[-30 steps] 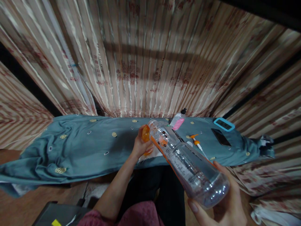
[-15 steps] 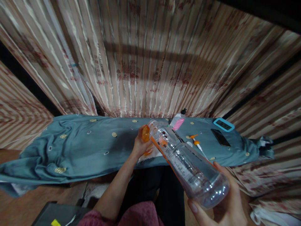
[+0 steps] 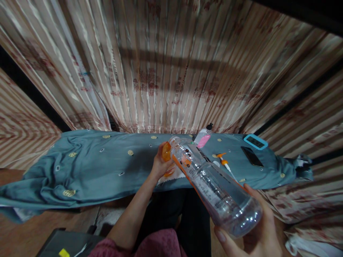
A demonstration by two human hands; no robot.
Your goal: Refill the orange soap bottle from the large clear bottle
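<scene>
Clear plastic bottle [image 3: 214, 189] tipped well over, mouth pointing away and down toward a small orange cup [image 3: 166, 151]. Looks like the pouring step, with the bottle's open neck just beside the cup's rim, perhaps touching; no stream to be made out. Right hand [image 3: 254, 232] wrapped around the bottle's base, fingers closed on it, thumb up the near side. Left hand [image 3: 160, 165] curled snugly about the cup, holding it up over the near edge of the blue cloth [image 3: 93, 167]. Little liquid showing, pooled at the low base end. Next, probably: tilting further while keeping neck and rim lined up, cup held steady and level. Farther off on the cloth: pink-labelled bottle [image 3: 203, 137], orange-tipped pen-like thing [image 3: 224, 162], dark phone [image 3: 252, 156], blue-rimmed device [image 3: 255, 141]. Striped curtain [image 3: 166, 67] behind.
</scene>
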